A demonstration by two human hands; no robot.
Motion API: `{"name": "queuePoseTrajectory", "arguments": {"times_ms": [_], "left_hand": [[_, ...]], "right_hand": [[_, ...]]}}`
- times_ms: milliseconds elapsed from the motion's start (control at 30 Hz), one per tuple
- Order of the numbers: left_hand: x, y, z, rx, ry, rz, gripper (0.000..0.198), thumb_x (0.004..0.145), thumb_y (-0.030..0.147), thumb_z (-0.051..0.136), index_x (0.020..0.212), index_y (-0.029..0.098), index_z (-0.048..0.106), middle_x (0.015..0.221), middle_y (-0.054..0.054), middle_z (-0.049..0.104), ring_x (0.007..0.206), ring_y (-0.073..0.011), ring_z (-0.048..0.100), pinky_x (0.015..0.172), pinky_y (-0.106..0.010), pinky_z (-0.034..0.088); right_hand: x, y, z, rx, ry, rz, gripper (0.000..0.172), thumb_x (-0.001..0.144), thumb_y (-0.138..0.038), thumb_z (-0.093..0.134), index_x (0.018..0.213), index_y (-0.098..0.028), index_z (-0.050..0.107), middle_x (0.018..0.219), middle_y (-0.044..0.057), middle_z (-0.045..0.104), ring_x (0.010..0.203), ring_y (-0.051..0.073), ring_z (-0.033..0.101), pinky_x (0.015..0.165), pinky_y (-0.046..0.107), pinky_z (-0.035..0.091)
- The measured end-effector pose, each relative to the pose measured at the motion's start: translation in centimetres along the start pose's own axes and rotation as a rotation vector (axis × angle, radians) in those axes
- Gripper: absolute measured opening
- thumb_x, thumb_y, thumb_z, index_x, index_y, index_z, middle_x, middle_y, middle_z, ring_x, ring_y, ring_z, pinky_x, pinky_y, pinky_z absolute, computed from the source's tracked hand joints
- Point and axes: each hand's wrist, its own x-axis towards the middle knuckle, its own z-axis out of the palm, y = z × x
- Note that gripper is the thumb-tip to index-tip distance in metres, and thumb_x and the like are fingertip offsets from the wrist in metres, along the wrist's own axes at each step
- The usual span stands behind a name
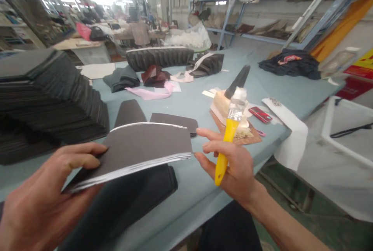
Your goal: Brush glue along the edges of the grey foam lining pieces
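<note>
My left hand (43, 192) is closed on the left end of a thin dark grey panel (151, 142), thumb hidden below. White lines its curved upper edge and its lower edge, where several layers seem to show. In my right hand (237, 167) a paintbrush (230, 130) with a yellow handle is gripped, its whitish bristles pointing up and away. The right thumb and a fingertip come close to the panel's right end; whether they touch it, I cannot tell. Below the panel lies a black folded piece (145, 192), and behind it a flat dark piece (175, 122).
A tall stack of dark panels (52, 95) stands at the left on the blue-green table (186, 220). Beyond the brush sits a cream-coloured container (220, 103) on a brown board, near a red box (260, 114). Fabric scraps (155, 75) lie behind. A white-framed bin (349, 157) stands right.
</note>
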Motion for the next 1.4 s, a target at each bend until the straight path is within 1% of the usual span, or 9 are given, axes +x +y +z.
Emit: {"name": "queuePoseTrajectory", "arguments": {"times_ms": [133, 333, 500, 567, 633, 700, 767, 967, 1400], "left_hand": [[-4.3, 1.9, -0.7, -0.033, 0.083, -0.127, 0.022, 0.087, 0.044, 0.063, 0.107, 0.042, 0.058, 0.13, -0.002, 0.076, 0.111, -0.0371, 0.077, 0.098, -0.059, 0.06], [-8.1, 4.7, -2.5, -0.081, 0.112, -0.169, 0.016, 0.091, 0.045, 0.063, 0.106, 0.044, 0.059, 0.123, 0.001, 0.078, 0.107, -0.033, 0.078, 0.094, -0.054, 0.066], [-10.0, 6.4, -3.3, -0.262, 0.284, -0.393, 0.007, 0.096, 0.04, 0.064, 0.102, 0.038, 0.064, 0.119, 0.0, 0.078, 0.108, -0.0277, 0.076, 0.106, -0.05, 0.064], [-10.0, 6.9, -3.1, -0.412, 0.384, -0.476, 0.007, 0.094, 0.041, 0.069, 0.094, 0.034, 0.067, 0.113, -0.001, 0.08, 0.107, -0.0265, 0.077, 0.1, -0.045, 0.066], [-9.8, 7.1, -2.6, -0.555, 0.477, -0.523, 0.016, 0.086, 0.044, 0.079, 0.081, 0.03, 0.071, 0.1, -0.002, 0.08, 0.095, -0.0248, 0.077, 0.082, -0.036, 0.066], [-9.5, 7.1, -2.1, -0.64, 0.531, -0.561, 0.022, 0.077, 0.045, 0.086, 0.074, 0.027, 0.074, 0.082, -0.001, 0.077, 0.073, -0.0201, 0.07, 0.062, -0.028, 0.058], [-9.3, 6.9, -1.6, -0.682, 0.55, -0.618, 0.024, 0.077, 0.045, 0.088, 0.075, 0.025, 0.075, 0.071, 0.001, 0.073, 0.061, -0.0147, 0.06, 0.054, -0.023, 0.049], [-9.3, 5.4, -1.1, -0.882, 0.476, -0.733, 0.032, 0.078, 0.05, 0.094, 0.087, 0.024, 0.078, 0.082, 0.002, 0.077, 0.071, -0.0103, 0.062, 0.068, -0.018, 0.052], [-7.9, 3.2, 0.1, -1.038, 0.434, -0.729, 0.046, 0.059, 0.047, 0.108, 0.075, 0.021, 0.073, 0.063, 0.004, 0.062, 0.056, -0.009, 0.05, 0.052, -0.024, 0.037]], "right_hand": [[0.7, -2.2, 0.9, 0.136, -0.068, -0.139, 0.025, 0.096, -0.01, 0.067, 0.115, -0.025, 0.062, 0.126, 0.014, 0.084, 0.112, 0.022, 0.084, 0.09, 0.031, 0.072], [1.2, -5.1, 0.3, 0.256, -0.081, -0.188, 0.023, 0.092, -0.009, 0.072, 0.104, -0.027, 0.064, 0.104, 0.005, 0.084, 0.088, 0.017, 0.085, 0.077, 0.025, 0.071], [2.0, -6.8, 0.1, 0.378, -0.029, -0.134, 0.028, 0.087, -0.007, 0.076, 0.098, -0.028, 0.06, 0.097, 0.002, 0.082, 0.078, 0.017, 0.082, 0.065, 0.025, 0.069], [2.0, -7.4, 0.6, 0.423, 0.04, -0.079, 0.034, 0.086, -0.009, 0.081, 0.1, -0.028, 0.057, 0.095, 0.001, 0.082, 0.075, 0.017, 0.08, 0.057, 0.024, 0.065], [1.8, -7.9, 1.4, 0.416, 0.106, -0.005, 0.039, 0.085, -0.01, 0.084, 0.101, -0.028, 0.054, 0.092, -0.001, 0.08, 0.068, 0.015, 0.076, 0.05, 0.022, 0.059], [1.7, -8.4, 2.2, 0.363, 0.161, 0.085, 0.04, 0.085, -0.012, 0.087, 0.1, -0.027, 0.053, 0.092, -0.003, 0.078, 0.06, 0.011, 0.069, 0.048, 0.02, 0.055], [1.6, -8.6, 2.9, 0.309, 0.197, 0.175, 0.037, 0.084, -0.016, 0.089, 0.098, -0.026, 0.056, 0.091, -0.004, 0.074, 0.054, 0.008, 0.061, 0.047, 0.019, 0.053], [1.0, -7.3, 4.6, 0.237, 0.151, 0.258, 0.034, 0.083, -0.025, 0.091, 0.096, -0.026, 0.06, 0.081, -0.008, 0.062, 0.054, 0.008, 0.055, 0.051, 0.021, 0.053], [-1.5, -4.6, 7.5, 0.235, 0.02, 0.31, 0.038, 0.08, -0.026, 0.087, 0.099, -0.023, 0.055, 0.072, -0.009, 0.057, 0.053, 0.006, 0.052, 0.049, 0.022, 0.044]]}}
